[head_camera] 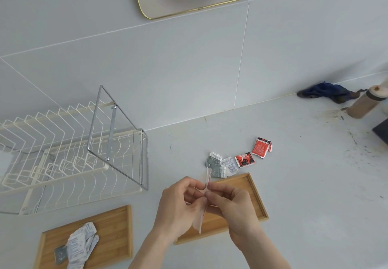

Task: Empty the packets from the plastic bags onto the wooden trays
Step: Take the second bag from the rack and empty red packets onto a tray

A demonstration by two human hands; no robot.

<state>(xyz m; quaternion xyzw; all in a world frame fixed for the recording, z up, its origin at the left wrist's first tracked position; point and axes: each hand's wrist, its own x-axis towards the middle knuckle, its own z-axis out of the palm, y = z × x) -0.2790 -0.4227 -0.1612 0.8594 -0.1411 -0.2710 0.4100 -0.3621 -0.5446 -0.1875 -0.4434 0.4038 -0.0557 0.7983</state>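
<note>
My left hand (178,203) and my right hand (233,205) both pinch a small clear plastic bag (200,218) above the right wooden tray (255,195). The bag hangs thin between my fingers, its top by my fingertips; I cannot tell what it holds. Several grey and white packets (80,245) lie on the left wooden tray (113,226). On the counter beyond the right tray lie grey and white packets (220,165) and two red packets (244,159) (261,148).
A white wire dish rack (48,155) with a tilted metal frame (117,136) stands at the left. At the back right are a dark blue cloth (329,92), a tan bottle (365,103) and a dirty patch of counter. A mirror hangs on the tiled wall.
</note>
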